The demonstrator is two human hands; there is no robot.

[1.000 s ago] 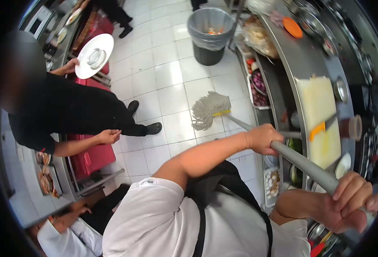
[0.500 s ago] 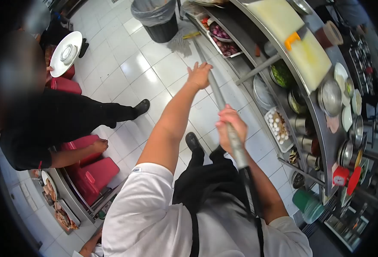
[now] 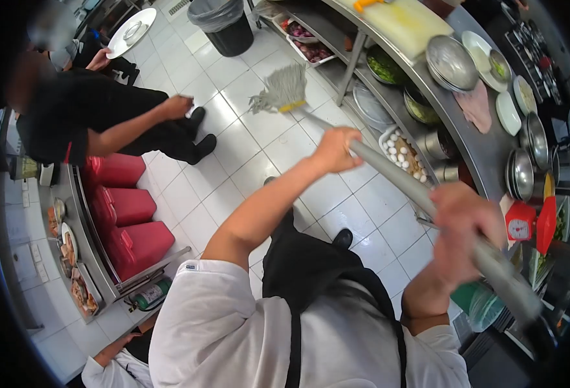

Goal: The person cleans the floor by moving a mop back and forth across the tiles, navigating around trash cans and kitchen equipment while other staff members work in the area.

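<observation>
A mop runs diagonally across the view, its grey handle (image 3: 395, 173) ending in a stringy grey head (image 3: 285, 89) with a yellow clamp on the white tiled floor. My left hand (image 3: 338, 150) is wrapped round the handle partway down. Higher up, near the dark end of the handle, my right hand (image 3: 467, 223) grips it too, blurred by motion. The mop head lies flat on the tiles, beyond my feet.
At left, a person in black (image 3: 123, 119) holds a white plate (image 3: 131, 33) near red bins (image 3: 136, 249). A black trash bin (image 3: 231, 39) stands ahead. The steel counter (image 3: 472, 152) and its shelves curve along the right. Another person sits low at bottom left.
The mop head has come nearer and away from the shelves. My right hand has moved right with the handle, and my left hand has closed round it. The person in black has moved forward.
</observation>
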